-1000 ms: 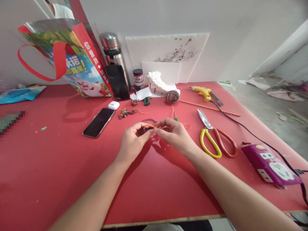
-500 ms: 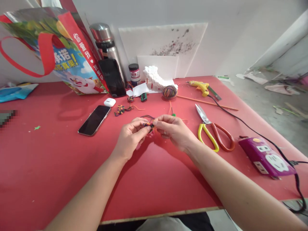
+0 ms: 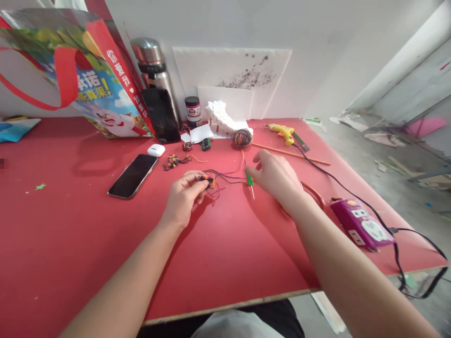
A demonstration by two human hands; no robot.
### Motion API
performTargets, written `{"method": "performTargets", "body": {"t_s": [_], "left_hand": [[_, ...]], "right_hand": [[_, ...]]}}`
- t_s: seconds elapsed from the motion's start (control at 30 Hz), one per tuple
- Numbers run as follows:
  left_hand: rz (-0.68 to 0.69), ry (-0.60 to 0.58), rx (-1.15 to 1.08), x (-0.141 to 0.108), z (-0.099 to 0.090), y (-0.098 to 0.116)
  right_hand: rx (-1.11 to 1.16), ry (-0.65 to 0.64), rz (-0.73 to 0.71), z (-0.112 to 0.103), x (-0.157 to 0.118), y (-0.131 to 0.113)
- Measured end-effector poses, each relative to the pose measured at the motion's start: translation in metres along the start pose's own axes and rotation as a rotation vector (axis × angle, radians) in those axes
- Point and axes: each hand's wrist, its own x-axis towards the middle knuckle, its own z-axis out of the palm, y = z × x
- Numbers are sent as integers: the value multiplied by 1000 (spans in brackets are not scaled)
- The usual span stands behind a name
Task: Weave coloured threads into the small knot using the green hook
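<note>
My left hand pinches a small knotted piece of multicoloured yarn between thumb and fingertips. Loose dark and orange strands trail from it to the right across the table. My right hand is beside a green-handled tool with a thin metal shaft, its thumb at the handle's upper end. Thumb and forefinger look apart; whether the thumb touches the handle is unclear. Under my right hand and wrist lie the scissors, mostly covered, with a red handle loop showing. A ball of multicoloured yarn sits farther back.
On the red table lie a phone, a white earbud case and another knotted yarn piece. A yellow glue gun, its cord and a purple power strip occupy the right. Behind stand a bag and a flask.
My right hand has let go of the knotted yarn piece and moved right to the green-handled tool, covering most of the scissors. My left hand still holds the piece. The view has shifted slightly.
</note>
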Motion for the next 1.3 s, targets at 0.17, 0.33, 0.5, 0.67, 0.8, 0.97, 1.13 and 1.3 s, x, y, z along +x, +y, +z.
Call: {"method": "performTargets", "body": {"t_s": [0.17,0.33,0.5,0.67,0.8,0.97,1.13,1.3], "left_hand": [[97,19,13,-2,-2,-2],[84,14,-40,-1,-5,-1],[0,-5,-177,-1,-4,4],[-107,-5,-346,2,-7,8],[-148,13,-416,4,-10,9],[-143,35,-415,0,-5,13],[-142,106,-443,-4,2,12],[-182,151,-472,-5,7,10]], "right_hand": [[-159,-129,24,20,9,-7],[-118,-159,25,22,23,-1],[15,-193,-1,-2,20,11],[310,-280,52,-38,0,17],[1124,-383,-11,-41,-14,3],[1576,-281,-103,-5,-28,-21],[1639,-350,-168,30,-40,-20],[1419,-194,-363,43,-49,-20]]}}
